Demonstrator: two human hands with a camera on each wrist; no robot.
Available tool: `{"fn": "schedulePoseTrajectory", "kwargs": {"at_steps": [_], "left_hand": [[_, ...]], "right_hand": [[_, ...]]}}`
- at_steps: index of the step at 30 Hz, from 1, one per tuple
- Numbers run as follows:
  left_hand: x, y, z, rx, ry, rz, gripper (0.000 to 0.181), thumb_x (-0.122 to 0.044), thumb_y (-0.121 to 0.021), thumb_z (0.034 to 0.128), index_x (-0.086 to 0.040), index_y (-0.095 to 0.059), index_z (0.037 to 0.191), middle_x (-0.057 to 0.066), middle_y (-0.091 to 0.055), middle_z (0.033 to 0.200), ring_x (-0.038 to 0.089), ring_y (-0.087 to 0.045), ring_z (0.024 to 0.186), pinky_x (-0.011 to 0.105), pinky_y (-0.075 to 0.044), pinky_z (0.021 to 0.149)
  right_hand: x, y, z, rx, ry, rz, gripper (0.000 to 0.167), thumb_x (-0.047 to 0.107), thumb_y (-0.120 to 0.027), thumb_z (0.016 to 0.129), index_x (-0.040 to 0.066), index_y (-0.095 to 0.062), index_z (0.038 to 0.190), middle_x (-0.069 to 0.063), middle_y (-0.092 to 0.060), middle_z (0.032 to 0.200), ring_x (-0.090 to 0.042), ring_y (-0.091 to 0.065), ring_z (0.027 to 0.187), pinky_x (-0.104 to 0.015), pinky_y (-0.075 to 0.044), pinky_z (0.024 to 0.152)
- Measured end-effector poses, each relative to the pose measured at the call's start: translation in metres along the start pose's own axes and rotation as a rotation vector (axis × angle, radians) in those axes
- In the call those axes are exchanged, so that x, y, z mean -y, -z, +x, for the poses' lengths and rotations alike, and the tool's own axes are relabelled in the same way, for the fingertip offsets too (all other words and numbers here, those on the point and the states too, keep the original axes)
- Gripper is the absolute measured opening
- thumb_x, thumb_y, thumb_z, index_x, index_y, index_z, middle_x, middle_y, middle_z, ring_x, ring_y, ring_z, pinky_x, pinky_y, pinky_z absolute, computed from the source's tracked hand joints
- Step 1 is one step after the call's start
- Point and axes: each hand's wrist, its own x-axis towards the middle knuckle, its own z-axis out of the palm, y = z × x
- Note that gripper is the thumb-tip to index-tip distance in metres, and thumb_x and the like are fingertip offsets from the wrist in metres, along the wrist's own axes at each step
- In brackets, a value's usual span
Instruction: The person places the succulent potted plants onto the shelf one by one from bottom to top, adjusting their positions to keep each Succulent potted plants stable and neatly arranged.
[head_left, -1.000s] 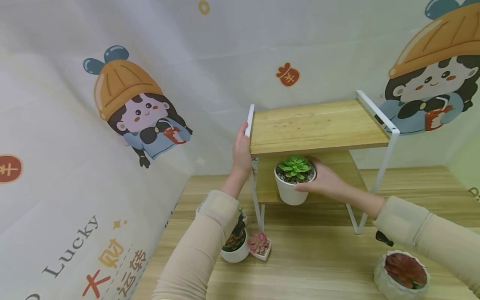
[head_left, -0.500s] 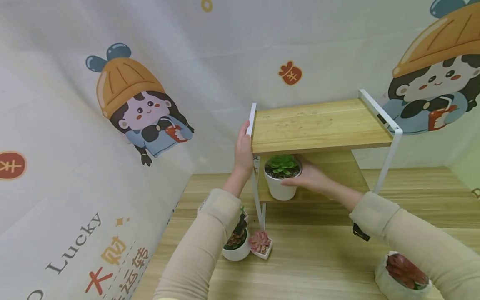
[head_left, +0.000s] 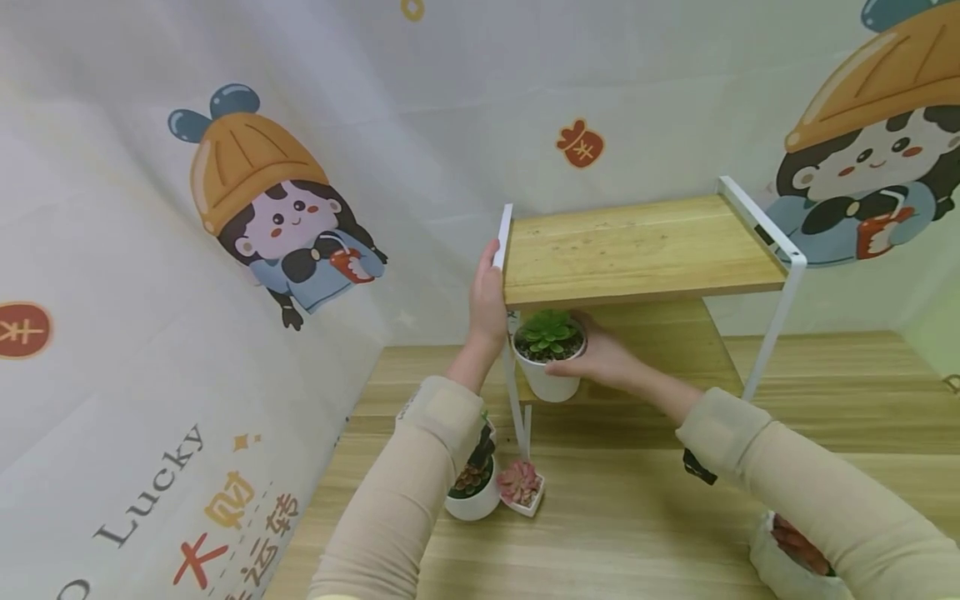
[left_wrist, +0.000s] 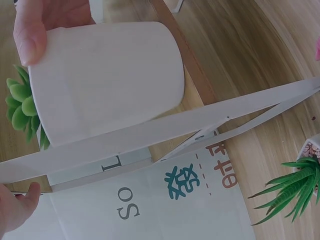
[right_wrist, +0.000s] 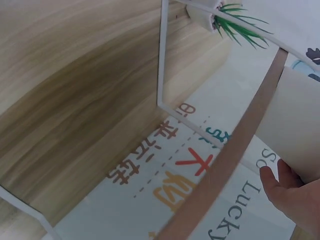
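Note:
In the head view, a green succulent in a white pot (head_left: pixel 551 379) is between the two boards of a small wooden shelf (head_left: pixel 637 250) with a white metal frame, near its left end. My right hand (head_left: pixel 600 358) grips the pot from its right side, thumb at the front. Whether the pot's base touches the lower board (head_left: pixel 667 342), I cannot tell. My left hand (head_left: pixel 487 304) holds the shelf's upper left frame. The left wrist view shows the pot (left_wrist: pixel 110 80) tilted behind the white frame bar (left_wrist: pixel 120 135).
On the table (head_left: pixel 622 517), a potted succulent (head_left: pixel 472 492) and a small pink succulent (head_left: pixel 521 486) stand by the shelf's left leg. A dark red succulent in a white pot (head_left: pixel 787 558) is partly behind my right sleeve. A printed cloth (head_left: pixel 420 150) hangs behind.
My right hand has moved the potted succulent leftward beneath the top board, toward the shelf's left frame. My left hand keeps its place on the frame.

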Motion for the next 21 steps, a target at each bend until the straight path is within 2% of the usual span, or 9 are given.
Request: {"fn": "schedulePoseTrajectory", "kwargs": {"at_steps": [7, 12, 21], "left_hand": [[0.0, 0.001, 0.0, -0.013, 0.002, 0.014, 0.06, -0.027, -0.021, 0.0867, -0.01, -0.028, 0.144, 0.005, -0.028, 0.149, 0.02, -0.025, 0.136, 0.036, -0.021, 0.111], [-0.001, 0.002, 0.001, -0.025, -0.007, 0.014, 0.059, -0.027, -0.021, 0.0874, -0.009, -0.028, 0.143, 0.005, -0.029, 0.149, 0.019, -0.024, 0.136, 0.034, -0.02, 0.112], [0.0, 0.001, 0.0, -0.007, -0.012, 0.02, 0.059, -0.027, -0.021, 0.0878, -0.008, -0.027, 0.144, 0.005, -0.028, 0.149, 0.019, -0.024, 0.137, 0.034, -0.019, 0.112]], "right_hand": [[0.0, -0.007, -0.002, -0.029, -0.005, 0.119, 0.089, 0.022, -0.075, 0.072, -0.001, -0.022, 0.139, -0.024, -0.035, 0.135, -0.039, -0.04, 0.122, -0.051, -0.034, 0.102], [0.001, -0.012, -0.001, -0.033, -0.015, 0.168, 0.091, 0.023, -0.074, 0.073, -0.002, -0.019, 0.14, -0.024, -0.031, 0.138, -0.038, -0.036, 0.125, -0.05, -0.031, 0.104], [-0.004, -0.016, -0.002, -0.02, -0.027, 0.25, 0.099, 0.026, -0.074, 0.074, 0.0, -0.01, 0.144, -0.025, -0.023, 0.144, -0.039, -0.026, 0.131, -0.051, -0.018, 0.109]]}}
